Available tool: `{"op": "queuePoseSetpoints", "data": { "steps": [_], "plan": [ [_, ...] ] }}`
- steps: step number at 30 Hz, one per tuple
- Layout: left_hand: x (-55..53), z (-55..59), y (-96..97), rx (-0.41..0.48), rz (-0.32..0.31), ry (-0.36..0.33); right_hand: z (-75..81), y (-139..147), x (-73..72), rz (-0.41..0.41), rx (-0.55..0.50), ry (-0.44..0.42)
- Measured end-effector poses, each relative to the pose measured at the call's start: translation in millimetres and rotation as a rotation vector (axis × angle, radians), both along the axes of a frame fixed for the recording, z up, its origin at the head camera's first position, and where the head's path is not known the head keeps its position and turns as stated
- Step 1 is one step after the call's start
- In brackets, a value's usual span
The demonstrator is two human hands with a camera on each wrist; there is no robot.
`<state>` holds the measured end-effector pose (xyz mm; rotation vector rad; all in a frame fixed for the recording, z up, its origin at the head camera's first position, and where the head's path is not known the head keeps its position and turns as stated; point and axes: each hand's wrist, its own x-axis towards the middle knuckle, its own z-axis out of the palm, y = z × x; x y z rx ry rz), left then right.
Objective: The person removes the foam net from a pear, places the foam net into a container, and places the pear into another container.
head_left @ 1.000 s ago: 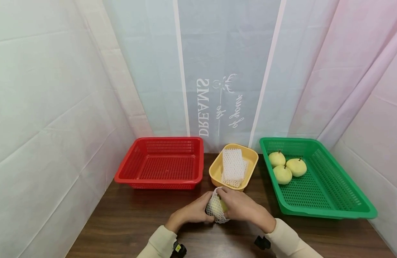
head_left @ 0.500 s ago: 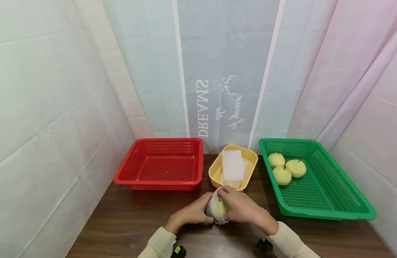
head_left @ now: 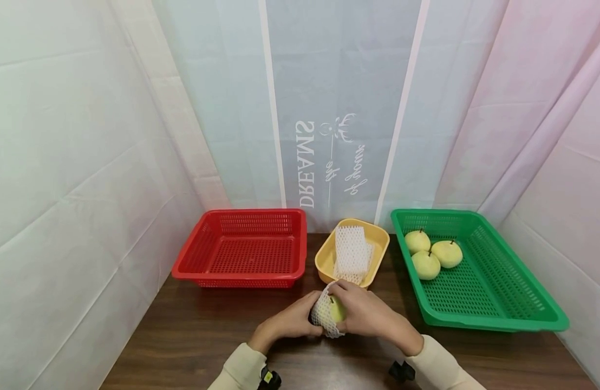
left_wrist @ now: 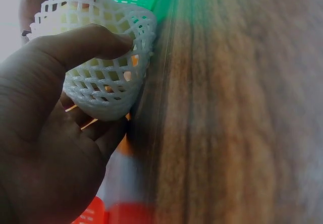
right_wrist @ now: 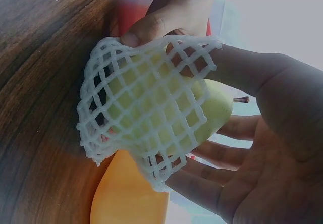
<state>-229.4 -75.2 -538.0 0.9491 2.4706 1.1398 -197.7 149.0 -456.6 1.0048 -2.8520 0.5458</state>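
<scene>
A pale yellow-green pear sits partly inside a white foam net sleeve, between both hands just above the wooden table. My left hand holds the net from the left, its thumb laid over the mesh in the left wrist view. From the right, my right hand grips the pear, with the thumb at the net's edge and the fingers curled around the far side. In the right wrist view the stem end of the pear sticks out of the mesh toward the right palm.
Behind the hands, a yellow tray holds flat foam nets. A red basket stands at the left. At the right, a green basket contains several pears, grouped at its left side. Fabric walls enclose the table.
The pear has turned slightly within the hands, so its stem and more of its top now show at the net's opening. Both hands stay in nearly the same place.
</scene>
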Motion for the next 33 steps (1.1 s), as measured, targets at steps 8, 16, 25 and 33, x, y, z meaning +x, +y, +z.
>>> {"op": "queuePoseSetpoints", "data": {
  "steps": [8,16,25,33],
  "plan": [
    [-1.4,-0.8,-1.6,0.029,0.002,0.015,-0.1,2.2,-0.1,0.015,-0.032,0.041],
    [-2.6,0.3,-2.3,0.049,0.013,0.003,4.3,1.8,-0.2,-0.005,-0.063,0.006],
    [-2.3,3.0,-2.0,0.044,0.040,0.016,6.9,3.1,-1.9,0.000,-0.075,-0.008],
    [-3.4,2.8,-1.4,0.035,0.050,0.025,10.2,3.7,-2.0,0.005,-0.081,-0.001]
  ]
}}
